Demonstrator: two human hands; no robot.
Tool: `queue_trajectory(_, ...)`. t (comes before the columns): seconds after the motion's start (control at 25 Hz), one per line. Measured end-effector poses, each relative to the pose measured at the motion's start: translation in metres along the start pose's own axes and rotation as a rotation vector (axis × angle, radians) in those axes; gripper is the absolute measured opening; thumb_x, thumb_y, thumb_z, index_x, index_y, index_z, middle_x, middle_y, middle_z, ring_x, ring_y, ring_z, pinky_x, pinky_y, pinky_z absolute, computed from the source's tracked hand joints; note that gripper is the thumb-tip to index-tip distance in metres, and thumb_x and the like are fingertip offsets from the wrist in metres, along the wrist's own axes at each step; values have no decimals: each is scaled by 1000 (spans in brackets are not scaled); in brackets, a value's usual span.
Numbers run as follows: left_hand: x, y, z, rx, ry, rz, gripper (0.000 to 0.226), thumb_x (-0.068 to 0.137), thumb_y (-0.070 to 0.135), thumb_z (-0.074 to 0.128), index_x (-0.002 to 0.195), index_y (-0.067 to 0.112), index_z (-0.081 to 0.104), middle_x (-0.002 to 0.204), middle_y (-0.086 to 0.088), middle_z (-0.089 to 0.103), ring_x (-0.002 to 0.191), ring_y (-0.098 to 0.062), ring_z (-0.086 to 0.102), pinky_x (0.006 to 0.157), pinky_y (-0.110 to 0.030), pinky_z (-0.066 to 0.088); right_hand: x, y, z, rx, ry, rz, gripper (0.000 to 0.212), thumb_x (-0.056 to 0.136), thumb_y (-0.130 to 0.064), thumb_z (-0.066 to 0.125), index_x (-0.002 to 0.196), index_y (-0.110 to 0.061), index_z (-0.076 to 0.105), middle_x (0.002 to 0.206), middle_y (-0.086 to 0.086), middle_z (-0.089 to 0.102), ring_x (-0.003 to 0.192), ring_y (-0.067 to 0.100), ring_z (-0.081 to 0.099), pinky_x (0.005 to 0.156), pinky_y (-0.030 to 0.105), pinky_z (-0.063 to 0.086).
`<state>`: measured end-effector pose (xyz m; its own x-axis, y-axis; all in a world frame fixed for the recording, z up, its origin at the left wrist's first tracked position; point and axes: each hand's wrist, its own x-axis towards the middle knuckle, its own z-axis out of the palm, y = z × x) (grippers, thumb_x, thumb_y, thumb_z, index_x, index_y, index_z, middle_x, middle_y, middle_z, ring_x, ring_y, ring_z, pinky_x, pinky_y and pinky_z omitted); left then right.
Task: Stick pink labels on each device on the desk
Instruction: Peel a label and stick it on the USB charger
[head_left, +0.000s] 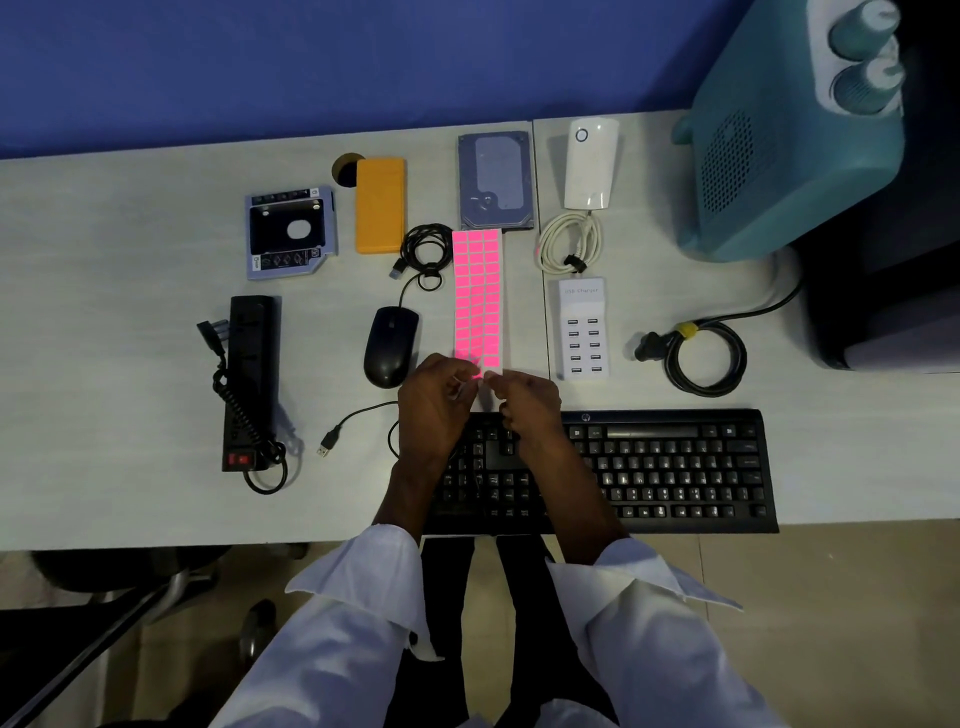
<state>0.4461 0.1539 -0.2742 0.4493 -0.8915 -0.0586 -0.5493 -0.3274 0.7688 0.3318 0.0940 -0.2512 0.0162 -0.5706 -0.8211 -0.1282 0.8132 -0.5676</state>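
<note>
A long sheet of pink labels (477, 296) lies on the desk (130, 364) between the black mouse (390, 345) and the white USB charger (582, 328). My left hand (434, 405) and my right hand (524, 402) meet at the sheet's near end, fingertips pinching its white lower edge by the last pink row. Around it lie a black keyboard (675, 467), a black power strip (249, 379), a drive caddy (290, 231), an orange device (380, 204), a hard drive (495, 179) and a white router (590, 163). No device shows a pink label.
A coiled black cable (706, 358) lies right of the charger, a white cable bundle (569, 247) under the router. A loose USB plug (327, 444) sits left of the keyboard. A teal machine (789, 135) fills the right rear. A chair base (130, 582) stands below the desk edge.
</note>
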Motion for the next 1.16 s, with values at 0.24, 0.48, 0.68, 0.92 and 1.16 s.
queue_trajectory(0.24,-3,3,-4,25,9,-8,13,83,17,80,96,13,80,90,-3,75,77,-11,70,75,-25,57,-6,-2,0,31,-46,41,10,83,-7,72,92,-7,74,67,-1,59,53,8,46,41,15,36)
queue_trajectory(0.48,-1,4,-3,-29,28,-87,6,85,20,77,89,16,80,86,1,76,75,-11,71,73,-33,58,-2,1,3,14,-66,68,21,85,-7,69,105,-2,72,69,1,59,52,8,45,39,13,35)
queue_trajectory(0.68,-1,7,-5,-7,60,-101,6,87,16,73,86,17,79,86,5,77,72,-7,70,71,-31,58,-2,1,4,28,-45,60,15,87,-6,67,101,-5,73,68,0,58,55,9,46,36,12,34)
queue_trajectory(0.92,-7,4,-9,-203,114,-272,5,93,15,68,92,14,72,84,2,74,74,-14,73,63,-36,62,6,9,5,5,50,-40,12,85,-15,73,73,-15,69,71,0,65,63,12,56,57,22,47)
queue_trajectory(1.16,-7,23,-8,-305,-12,-160,4,91,8,70,92,8,74,90,4,74,73,-18,70,57,-25,57,-2,-5,-3,-56,108,-154,23,86,-33,70,89,-10,71,85,4,73,71,17,64,66,30,53)
